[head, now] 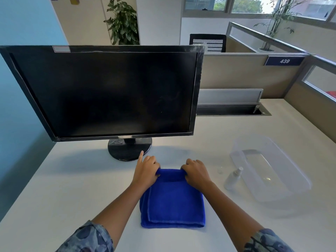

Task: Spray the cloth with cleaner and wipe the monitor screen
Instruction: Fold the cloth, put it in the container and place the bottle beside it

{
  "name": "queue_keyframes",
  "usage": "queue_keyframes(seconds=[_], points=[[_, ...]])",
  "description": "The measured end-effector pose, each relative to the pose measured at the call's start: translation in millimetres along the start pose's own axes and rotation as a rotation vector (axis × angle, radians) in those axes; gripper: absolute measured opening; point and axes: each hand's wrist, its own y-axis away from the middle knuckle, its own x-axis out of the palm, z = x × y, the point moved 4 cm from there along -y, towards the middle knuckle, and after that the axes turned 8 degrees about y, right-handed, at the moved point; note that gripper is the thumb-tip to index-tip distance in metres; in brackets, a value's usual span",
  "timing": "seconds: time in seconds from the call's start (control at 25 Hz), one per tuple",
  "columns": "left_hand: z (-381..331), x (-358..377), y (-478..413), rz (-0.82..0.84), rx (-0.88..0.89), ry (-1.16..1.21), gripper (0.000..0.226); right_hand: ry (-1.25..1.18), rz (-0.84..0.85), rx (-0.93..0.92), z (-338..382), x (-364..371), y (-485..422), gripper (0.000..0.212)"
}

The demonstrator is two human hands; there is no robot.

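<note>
on the desk, both hands at the cloth's far edge

at the near middle of the white desk [72, 179] lies the folded blue cloth [172, 200], its far edge gathered up by both hands. the left hand [146, 171] pinches the far-left corner, index finger sticking out toward the monitor base; the right hand [195, 172] is curled closed on the far-right corner. the cloth's fold lines run away from the person, so the held edge lies crosswise between the two hands.

the spray bottle [233, 178] lies tilted on the desk just beside the right hand, nozzle pointing away toward the back of the desk, well apart from the left hand. i judge the right hand the natural one to let go and reach for it, while the left keeps the cloth.

the monitor screen [105, 93] stands dark and upright behind the cloth, slightly to the left. a clear plastic tub [272, 193] sits at the right, beyond the bottle. cubicle partitions, a chair and windows fill the room behind.
</note>
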Motion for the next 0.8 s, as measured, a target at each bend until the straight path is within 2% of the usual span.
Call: queue_keyframes(seconds=[0.12,0.2,0.28,0.52,0.64,0.8], points=[[0,-15,9,-0.122,0.029,0.164,0.016,-0.066,-0.172,0.026,-1,-18,11,0.024],[-7,-25,23,-0.186,0.051,0.278,0.019,-0.104,-0.317,0.04,2,-27,26,0.028],[-16,-27,45,-0.202,0.074,0.345,0.023,-0.16,-0.389,0.042,9,-31,46,0.034],[-34,9,123,-0.063,0.116,0.446,0.055,-0.152,-0.315,-0.015,36,11,117,0.052],[-35,30,153,0.056,0.126,0.435,0.053,-0.1,-0.233,-0.016,46,30,140,0.037],[-33,37,164,0.099,0.168,0.392,0.049,-0.04,-0.158,0.013,51,38,155,0.047]])
